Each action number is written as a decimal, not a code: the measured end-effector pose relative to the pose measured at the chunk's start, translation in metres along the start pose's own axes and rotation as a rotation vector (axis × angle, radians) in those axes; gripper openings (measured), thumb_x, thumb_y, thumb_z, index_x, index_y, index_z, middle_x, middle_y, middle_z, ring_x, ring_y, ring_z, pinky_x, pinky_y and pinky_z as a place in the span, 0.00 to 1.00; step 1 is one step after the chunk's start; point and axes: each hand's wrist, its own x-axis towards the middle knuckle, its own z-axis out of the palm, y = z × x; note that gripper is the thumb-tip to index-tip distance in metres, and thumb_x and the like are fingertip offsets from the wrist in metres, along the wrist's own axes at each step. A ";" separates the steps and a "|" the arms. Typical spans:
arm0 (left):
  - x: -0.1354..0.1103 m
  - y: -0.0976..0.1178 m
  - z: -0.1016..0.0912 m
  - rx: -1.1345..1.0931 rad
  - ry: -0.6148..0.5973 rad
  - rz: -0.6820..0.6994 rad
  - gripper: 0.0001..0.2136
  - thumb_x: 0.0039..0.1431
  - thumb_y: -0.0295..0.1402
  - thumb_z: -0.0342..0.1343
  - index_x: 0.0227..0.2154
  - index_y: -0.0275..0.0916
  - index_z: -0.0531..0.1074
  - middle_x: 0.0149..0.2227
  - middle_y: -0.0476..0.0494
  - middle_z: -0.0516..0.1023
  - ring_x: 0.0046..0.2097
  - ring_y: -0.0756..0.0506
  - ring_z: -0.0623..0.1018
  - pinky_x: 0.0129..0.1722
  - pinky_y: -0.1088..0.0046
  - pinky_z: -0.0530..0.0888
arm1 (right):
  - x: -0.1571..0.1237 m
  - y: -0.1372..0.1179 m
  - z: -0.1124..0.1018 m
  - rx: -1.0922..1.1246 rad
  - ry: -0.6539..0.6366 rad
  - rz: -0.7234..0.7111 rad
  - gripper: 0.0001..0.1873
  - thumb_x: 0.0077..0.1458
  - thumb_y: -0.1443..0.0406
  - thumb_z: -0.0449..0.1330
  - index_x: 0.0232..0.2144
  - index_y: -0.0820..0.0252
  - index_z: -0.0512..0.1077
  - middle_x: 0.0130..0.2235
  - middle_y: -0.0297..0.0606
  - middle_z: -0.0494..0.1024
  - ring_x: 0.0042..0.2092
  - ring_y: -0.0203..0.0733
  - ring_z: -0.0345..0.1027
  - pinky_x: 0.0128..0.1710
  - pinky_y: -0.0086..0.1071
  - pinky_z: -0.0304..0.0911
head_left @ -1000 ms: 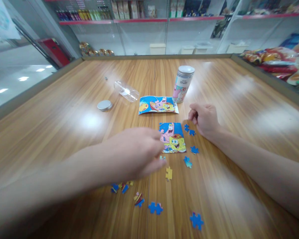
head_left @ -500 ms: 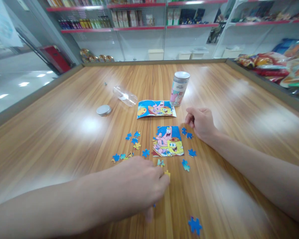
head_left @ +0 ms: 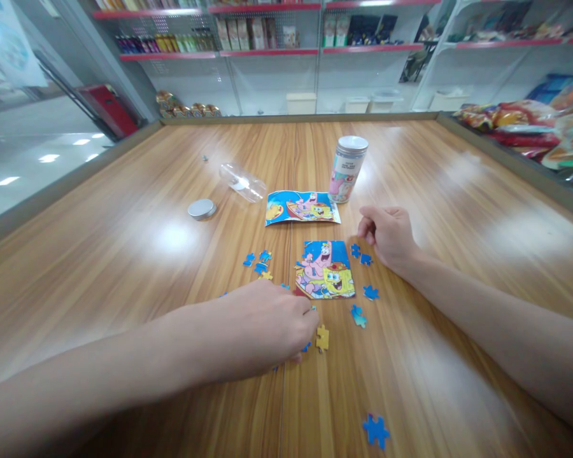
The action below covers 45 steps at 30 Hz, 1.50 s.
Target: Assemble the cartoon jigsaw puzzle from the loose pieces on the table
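Observation:
My left hand (head_left: 281, 321) reaches low over the table, just below the partly joined jigsaw puzzle (head_left: 325, 270). Its fingers are curled down, and whatever they pinch is hidden beneath the hand. A yellow puzzle piece (head_left: 322, 338) lies right beside its fingertips, and bits of blue pieces peek out from under it. My right hand (head_left: 386, 232) rests on the wood in a loose fist with nothing visible in it. Two blue puzzle pieces (head_left: 360, 254) lie close to that fist. Behind the puzzle is a printed picture sheet (head_left: 302, 208) showing the same cartoon figures.
A printed can (head_left: 347, 170) stands upright behind the sheet. Left of it lie a clear plastic tube (head_left: 242, 183) and a silver lid (head_left: 202, 209). Loose blue pieces (head_left: 260, 267) sit left of the puzzle, others (head_left: 370, 292) to its right, and one (head_left: 375, 431) near me.
My left hand has drawn upward toward the puzzle's lower edge, its fingers closing together. The yellow piece beside it now shows fully. My right hand stays in place.

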 end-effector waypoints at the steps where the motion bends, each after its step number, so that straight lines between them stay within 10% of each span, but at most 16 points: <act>1: 0.000 0.000 0.001 -0.005 0.009 0.001 0.03 0.61 0.29 0.60 0.32 0.37 0.72 0.29 0.46 0.78 0.30 0.45 0.78 0.24 0.69 0.68 | 0.000 0.000 0.000 0.001 0.000 0.001 0.20 0.48 0.63 0.60 0.08 0.61 0.70 0.11 0.34 0.67 0.12 0.27 0.51 0.12 0.24 0.43; 15: -0.007 -0.022 -0.008 0.038 -0.068 -0.129 0.08 0.58 0.19 0.55 0.37 0.39 0.71 0.34 0.46 0.80 0.34 0.45 0.80 0.27 0.72 0.66 | -0.008 -0.002 -0.002 -0.198 -0.074 -0.072 0.23 0.54 0.62 0.57 0.10 0.62 0.70 0.10 0.32 0.64 0.12 0.29 0.52 0.13 0.27 0.44; 23: -0.006 -0.039 -0.011 -0.001 -0.055 -0.200 0.08 0.60 0.26 0.58 0.42 0.41 0.72 0.33 0.47 0.80 0.32 0.45 0.78 0.28 0.73 0.66 | -0.035 -0.012 0.005 -0.613 -0.663 -0.837 0.15 0.59 0.66 0.58 0.20 0.62 0.75 0.21 0.33 0.70 0.23 0.31 0.59 0.24 0.30 0.50; 45: -0.002 -0.045 -0.018 -0.004 -0.165 -0.308 0.03 0.62 0.30 0.55 0.36 0.40 0.73 0.32 0.45 0.79 0.31 0.44 0.78 0.26 0.71 0.59 | -0.036 -0.008 0.005 -0.626 -0.845 -0.772 0.13 0.60 0.67 0.57 0.26 0.63 0.77 0.20 0.33 0.71 0.22 0.31 0.60 0.25 0.30 0.51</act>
